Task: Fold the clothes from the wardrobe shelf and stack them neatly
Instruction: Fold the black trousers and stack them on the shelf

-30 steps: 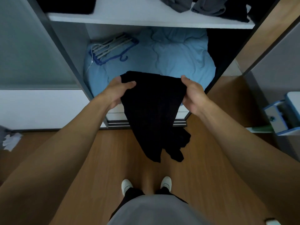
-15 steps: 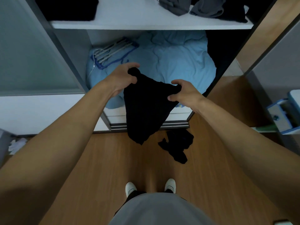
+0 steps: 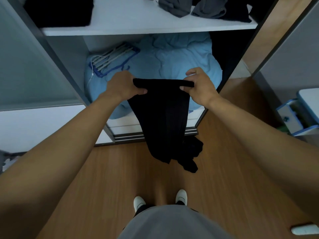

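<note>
A black garment [image 3: 162, 118] hangs in front of the open wardrobe, its top edge stretched straight between my hands. My left hand [image 3: 123, 87] pinches the left corner and my right hand [image 3: 200, 87] pinches the right corner. The cloth drops toward the wooden floor, where another crumpled black piece [image 3: 191, 156] lies behind its lower end. On the white wardrobe shelf [image 3: 138, 23] above lie grey clothes [image 3: 191, 6] at the right and a dark folded stack [image 3: 58, 11] at the left.
Under the shelf a light blue duvet [image 3: 172, 57] fills the compartment, with a bundle of hangers [image 3: 112, 59] on it. A frosted sliding door [image 3: 25, 66] stands at the left. A small blue-and-white drawer unit [image 3: 300, 114] is at the right. My white shoes [image 3: 139, 201] stand on the floor below.
My hands moved apart and pulled the garment's top edge taut and level; before, it hung bunched between them. The cloth now hangs longer and flatter.
</note>
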